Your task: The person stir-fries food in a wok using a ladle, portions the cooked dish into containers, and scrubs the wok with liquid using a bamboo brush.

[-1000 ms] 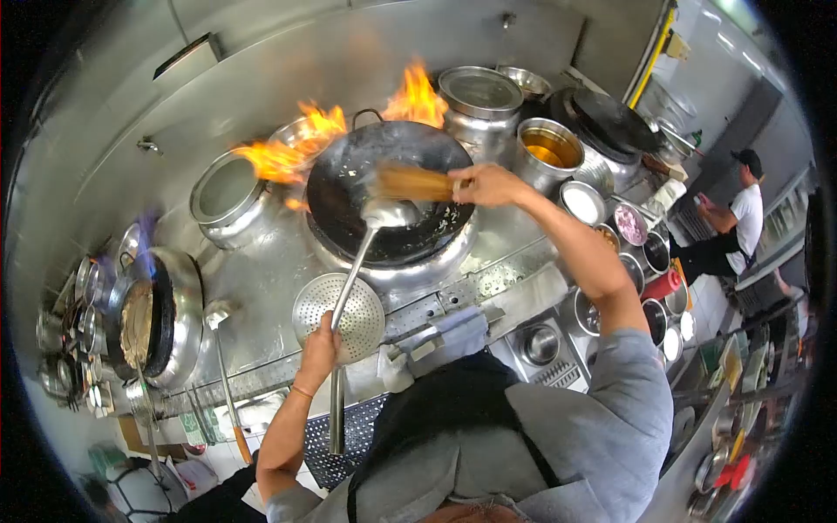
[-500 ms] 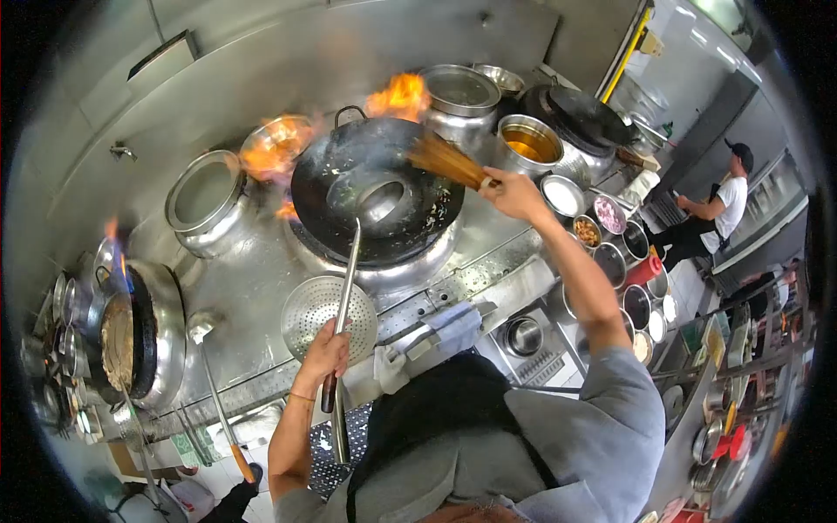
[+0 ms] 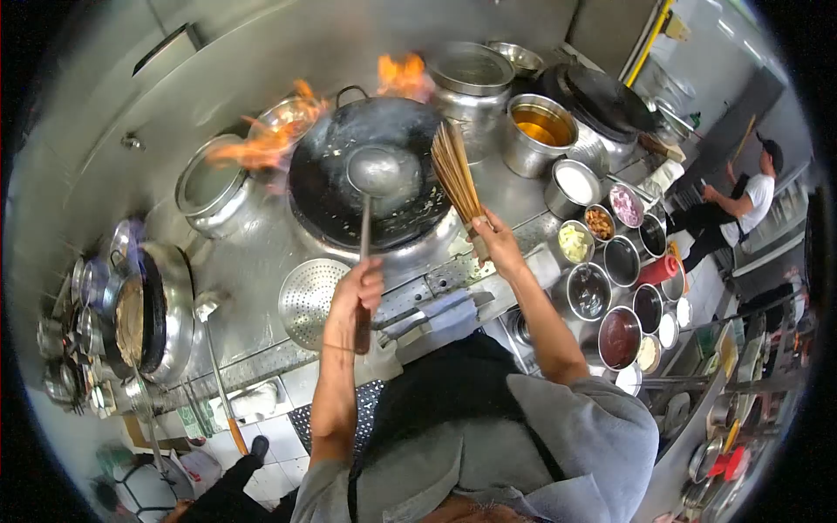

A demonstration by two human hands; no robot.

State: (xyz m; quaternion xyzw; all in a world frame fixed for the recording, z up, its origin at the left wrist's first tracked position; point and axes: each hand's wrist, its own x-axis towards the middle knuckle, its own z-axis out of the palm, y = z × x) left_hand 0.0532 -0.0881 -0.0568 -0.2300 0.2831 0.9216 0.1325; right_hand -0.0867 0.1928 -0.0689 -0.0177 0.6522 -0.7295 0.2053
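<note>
My left hand (image 3: pixel 357 289) is closed around the handle of a metal ladle (image 3: pixel 377 172), whose round bowl hangs over the black wok (image 3: pixel 316 205). Steam blurs the wok's inside, where small pale food bits cling. In my right hand (image 3: pixel 499 244) is a bamboo wok brush (image 3: pixel 457 173), gripped at its bound end. Its bristles point up, near the wok's right rim; whether they touch it I cannot tell. A perforated strainer (image 3: pixel 309 301) lies on the steel stove beside my left forearm.
Flames (image 3: pixel 270 144) rise behind the wok. A pot of amber liquid (image 3: pixel 542 129) and several containers of ingredients (image 3: pixel 621 261) stand on the right. Another wok (image 3: pixel 157 305) sits at the left, near a long-handled ladle (image 3: pixel 218 383). A person (image 3: pixel 745 200) stands at the far right.
My right hand has come down and left, and the brush has swung from nearly sideways to upright. My left hand has moved up and right, with the ladle's bowl shifting farther up.
</note>
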